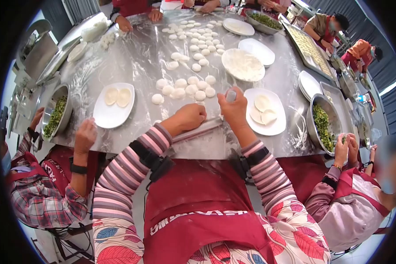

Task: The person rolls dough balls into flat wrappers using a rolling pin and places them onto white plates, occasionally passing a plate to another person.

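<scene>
My left hand is closed low over the near part of the floury metal table, and anything inside it is hidden. Fingers wrapped, my right hand grips a pale rod, whose end sticks up above the fist. Between my wrists a long greyish bar lies aslant near the table's edge. Beyond my hands are several white dough pieces. Right of my right hand, a white plate bears flat round wrappers.
Another plate with two wrappers lies left. Bowls of green filling stand at both sides, beside co-workers. A floury dish and a tray of small pieces are farther back. Other people's hands are at the far edge.
</scene>
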Available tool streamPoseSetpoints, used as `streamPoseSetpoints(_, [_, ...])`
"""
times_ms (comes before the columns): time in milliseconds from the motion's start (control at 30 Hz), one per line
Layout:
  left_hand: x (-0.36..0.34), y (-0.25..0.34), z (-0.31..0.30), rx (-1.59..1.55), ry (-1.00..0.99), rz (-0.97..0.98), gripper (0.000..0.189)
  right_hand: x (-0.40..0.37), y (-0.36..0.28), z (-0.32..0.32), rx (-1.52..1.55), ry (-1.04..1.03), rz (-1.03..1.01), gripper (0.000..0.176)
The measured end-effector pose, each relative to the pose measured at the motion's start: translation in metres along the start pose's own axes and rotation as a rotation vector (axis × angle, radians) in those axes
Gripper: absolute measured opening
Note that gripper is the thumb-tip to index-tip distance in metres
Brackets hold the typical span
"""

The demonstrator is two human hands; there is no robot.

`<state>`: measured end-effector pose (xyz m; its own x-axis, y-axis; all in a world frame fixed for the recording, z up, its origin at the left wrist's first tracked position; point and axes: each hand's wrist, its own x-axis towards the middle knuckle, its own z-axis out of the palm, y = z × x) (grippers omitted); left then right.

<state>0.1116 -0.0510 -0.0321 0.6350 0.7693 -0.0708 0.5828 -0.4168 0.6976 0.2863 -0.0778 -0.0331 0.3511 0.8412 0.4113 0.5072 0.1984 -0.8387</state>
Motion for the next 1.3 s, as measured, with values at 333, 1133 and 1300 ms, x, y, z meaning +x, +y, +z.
streamPoseSetpoints(333, [-0.018,0.007,-0.004,-0.003,-0.014,-0.003,0.013,-0.028,-0.003,-0.022,-0.054,0.066,-0.124,0.026])
streamPoseSetpoints(1133, [-0.02,-0.007,-0.012,-0.149,-0.123,-0.064,0.019,-0.061,-0.003,-0.046,-0.02,0.086,-0.154,0.023])
streamPoseSetpoints(1300, [0.0,0.008,-0.005,-0.026,-0.074,-0.035,0.02,0.001,-0.004,0.004,-0.111,0.118,-0.151,0.029])
